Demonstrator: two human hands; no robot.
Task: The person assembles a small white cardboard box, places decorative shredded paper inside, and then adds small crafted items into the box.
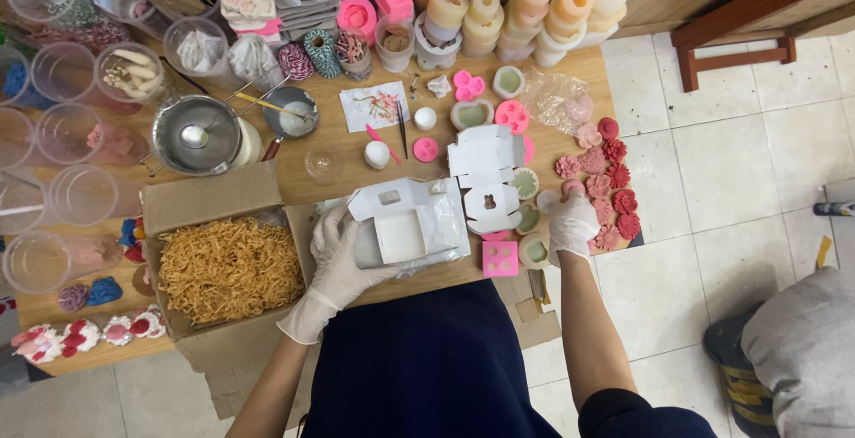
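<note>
Gloved left hand [334, 255] grips the open white paper box [405, 224] at the near table edge; it looks light and crushable, best held by its walls. Right hand [570, 224] closes on a small round piece [539, 249]. Farther right, red flower pieces [614, 175].

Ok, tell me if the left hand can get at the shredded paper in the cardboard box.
Probably yes. The left hand rests on the white gift box, right beside the open cardboard box. The shredded paper lies uncovered, with nothing between.
</note>
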